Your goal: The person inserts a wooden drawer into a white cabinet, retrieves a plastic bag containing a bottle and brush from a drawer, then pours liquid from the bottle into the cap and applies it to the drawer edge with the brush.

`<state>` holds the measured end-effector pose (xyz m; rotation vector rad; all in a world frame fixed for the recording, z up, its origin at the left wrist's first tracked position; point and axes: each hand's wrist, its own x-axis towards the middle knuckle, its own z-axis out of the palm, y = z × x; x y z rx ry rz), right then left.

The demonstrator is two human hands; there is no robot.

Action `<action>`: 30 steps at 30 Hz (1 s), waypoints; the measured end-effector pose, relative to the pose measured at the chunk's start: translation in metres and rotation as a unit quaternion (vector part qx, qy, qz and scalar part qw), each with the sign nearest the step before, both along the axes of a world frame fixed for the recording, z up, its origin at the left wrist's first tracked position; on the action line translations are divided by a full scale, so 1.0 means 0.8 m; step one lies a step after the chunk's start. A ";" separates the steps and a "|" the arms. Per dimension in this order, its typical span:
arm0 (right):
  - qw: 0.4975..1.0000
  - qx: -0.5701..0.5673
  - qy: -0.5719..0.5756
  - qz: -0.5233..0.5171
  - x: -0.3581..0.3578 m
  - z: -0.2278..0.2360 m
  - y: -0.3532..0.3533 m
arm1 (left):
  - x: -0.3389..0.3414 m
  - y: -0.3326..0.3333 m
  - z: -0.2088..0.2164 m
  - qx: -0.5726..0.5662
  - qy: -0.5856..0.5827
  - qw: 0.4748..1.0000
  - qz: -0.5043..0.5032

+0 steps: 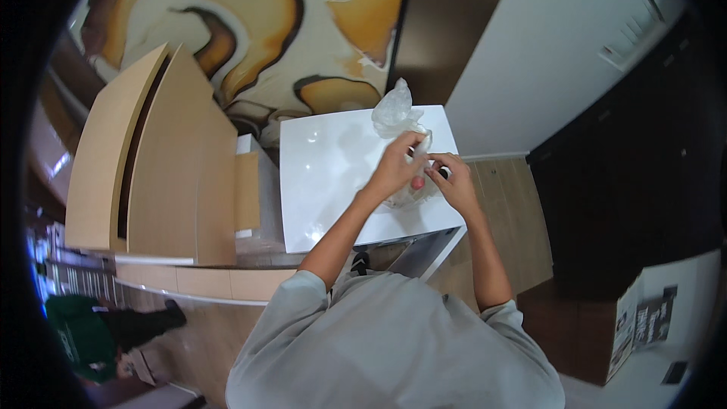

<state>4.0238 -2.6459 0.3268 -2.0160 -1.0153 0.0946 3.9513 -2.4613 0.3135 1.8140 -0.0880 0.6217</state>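
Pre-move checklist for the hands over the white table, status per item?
1. Left hand in view, on the small pale object at the table's far edge: ok.
2. Right hand in view, fingertips meeting the left hand's: ok.
3. Crumpled clear plastic bag resting on the glossy white tabletop, not sliding off: ok, though it sits near the far edge.
4. What exactly the fingers pinch: cannot tell, too small; a reddish bit shows below them.
5. Grip firmness of either hand: cannot tell.
6. Bare tabletop to the left of the hands for setting things down: ok.
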 end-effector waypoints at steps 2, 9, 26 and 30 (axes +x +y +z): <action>0.999 0.017 0.018 -0.024 0.000 -0.004 -0.001 | 0.002 0.009 0.015 -0.045 -0.008 0.998 -0.033; 0.995 0.064 -0.050 -0.052 0.010 -0.045 0.006 | 0.016 0.010 0.040 -0.382 0.086 0.898 -0.202; 0.991 0.026 -0.123 -0.052 0.018 -0.004 -0.021 | -0.004 0.011 0.011 -0.105 0.077 0.991 -0.040; 0.995 0.031 -0.031 -0.089 0.014 0.019 -0.034 | -0.002 0.026 -0.009 -0.318 0.130 0.938 -0.039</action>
